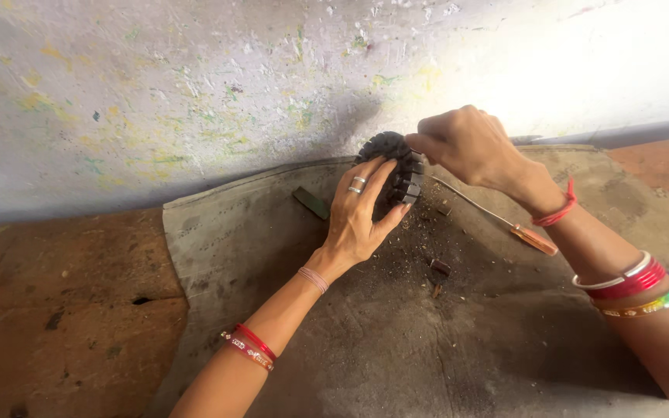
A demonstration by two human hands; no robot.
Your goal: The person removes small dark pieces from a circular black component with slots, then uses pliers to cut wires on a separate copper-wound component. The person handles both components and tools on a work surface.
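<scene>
The left hand (358,220) is cupping the near side of a black toothed wheel (398,166), its fingers curling around the rim, two rings showing on one finger. The right hand (466,143) is pinching the wheel's upper right edge with closed fingertips. The wheel is standing on edge at the far end of a grey mat (443,340), close against the paint-flecked wall (195,93). A screwdriver (505,220) with an orange handle is lying on the mat just right of the wheel, beside scattered dark crumbs (437,269).
</scene>
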